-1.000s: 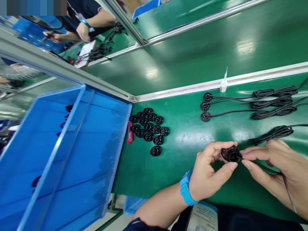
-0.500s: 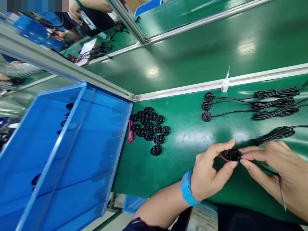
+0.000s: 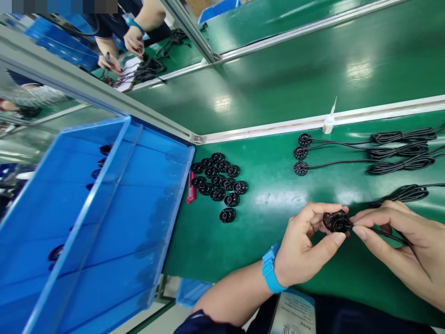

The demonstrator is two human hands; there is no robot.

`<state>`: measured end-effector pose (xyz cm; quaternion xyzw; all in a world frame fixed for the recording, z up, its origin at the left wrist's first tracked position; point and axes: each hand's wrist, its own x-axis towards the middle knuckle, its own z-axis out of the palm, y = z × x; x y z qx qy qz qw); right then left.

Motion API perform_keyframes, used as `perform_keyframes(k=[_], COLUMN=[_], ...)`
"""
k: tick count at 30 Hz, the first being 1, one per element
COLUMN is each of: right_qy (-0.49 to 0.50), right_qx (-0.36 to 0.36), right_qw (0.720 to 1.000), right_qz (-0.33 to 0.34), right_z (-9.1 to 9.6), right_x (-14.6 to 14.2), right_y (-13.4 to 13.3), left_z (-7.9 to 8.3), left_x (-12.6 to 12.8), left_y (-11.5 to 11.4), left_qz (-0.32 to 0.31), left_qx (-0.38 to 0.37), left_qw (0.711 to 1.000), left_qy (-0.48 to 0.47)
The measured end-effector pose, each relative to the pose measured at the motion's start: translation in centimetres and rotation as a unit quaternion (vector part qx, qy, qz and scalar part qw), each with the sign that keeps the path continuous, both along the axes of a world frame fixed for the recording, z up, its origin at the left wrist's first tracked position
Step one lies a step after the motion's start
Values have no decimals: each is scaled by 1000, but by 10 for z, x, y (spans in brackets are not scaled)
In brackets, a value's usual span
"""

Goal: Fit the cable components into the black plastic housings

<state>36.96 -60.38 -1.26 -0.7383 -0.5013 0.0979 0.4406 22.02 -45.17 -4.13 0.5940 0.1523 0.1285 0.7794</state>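
Observation:
My left hand (image 3: 306, 248), with a blue wrist strap (image 3: 271, 269), pinches a small round black plastic part (image 3: 335, 221) between thumb and fingers. Close on its right, my right hand (image 3: 399, 246) grips a black cable (image 3: 380, 233) near the end that meets the part. A thin, pointed tool (image 3: 421, 264), its kind unclear, also lies across the right palm. Beyond my hands, several similar round parts (image 3: 301, 168) with cables attached rest on the green table, their bundled cables (image 3: 401, 163) stretching right. Another coiled cable (image 3: 403, 195) lies just behind my right hand.
Several loose black round parts (image 3: 218, 180) are grouped left of centre, beside a red cutter (image 3: 191, 188). A large blue bin (image 3: 139, 208) stands at the left. A white dropper bottle (image 3: 328, 123) is by the back rail (image 3: 264, 132). Across the frame, another person's hands (image 3: 134, 41) work.
The round part has turned in my left hand so that its inner face shows more. The tool in my right hand has shifted its angle. Across the frame, the other person's hands have moved.

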Motion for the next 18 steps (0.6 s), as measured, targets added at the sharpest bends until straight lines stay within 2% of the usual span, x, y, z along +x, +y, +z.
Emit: perform_keyframes(k=[4,10,18], right_qy=[-50,-100,-122], right_qx=[12,40,25], right_qw=[999,994,992], right_qz=[-4,-7,4], right_z=[-3,-7,-15], right_x=[-4,-8,-10], right_y=[0,1,-4], left_z=[-1,-6,-5], left_x=[1,3,3], left_y=[-1,-3,0], left_qz=[1,16,23], left_qx=[-29,-121,-86], left_qw=[1000,992,995], left_qy=[5,19,50])
